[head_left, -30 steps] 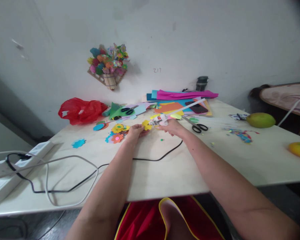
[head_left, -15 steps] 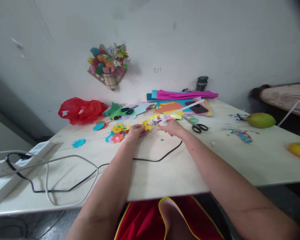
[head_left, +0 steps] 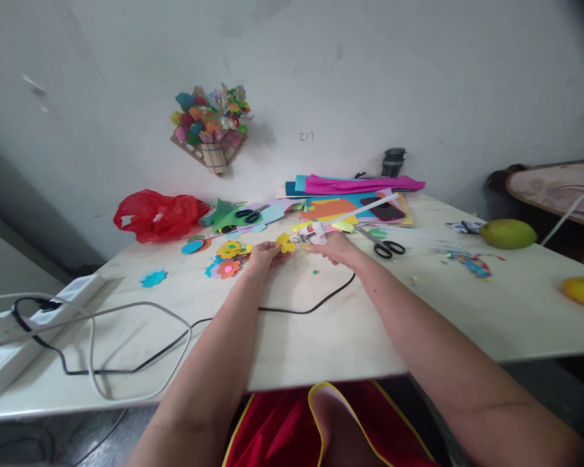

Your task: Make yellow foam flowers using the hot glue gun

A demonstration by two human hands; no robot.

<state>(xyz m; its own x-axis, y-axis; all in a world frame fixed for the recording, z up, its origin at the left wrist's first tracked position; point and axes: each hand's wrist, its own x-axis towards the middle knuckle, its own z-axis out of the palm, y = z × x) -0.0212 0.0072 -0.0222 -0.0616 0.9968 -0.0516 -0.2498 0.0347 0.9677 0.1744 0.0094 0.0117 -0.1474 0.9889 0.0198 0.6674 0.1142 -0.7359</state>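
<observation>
Between the fingers of my left hand (head_left: 268,253) is a yellow paper flower (head_left: 285,242), pinched at its left edge. My right hand (head_left: 335,248) is closed around a white hot glue gun (head_left: 309,233), its nozzle pointing left, close to the flower. A long white glue stick (head_left: 363,211) sticks out of the gun's back, up and to the right. From below the right hand a black cord (head_left: 302,313) runs left across the table. Left of my left hand lie a yellow cut-out flower (head_left: 230,249) and an orange flower with a pink centre (head_left: 228,268).
Black-handled scissors (head_left: 388,249) lie right of my right hand. Coloured paper sheets (head_left: 328,209) and a red plastic bag (head_left: 158,214) are along the back. A white power strip (head_left: 73,295) with loose cables is at left. A green mango (head_left: 509,233) rests at right.
Almost nothing differs. The glue gun has shifted very slightly to the right, and its nozzle now lies a little less over the yellow flower.
</observation>
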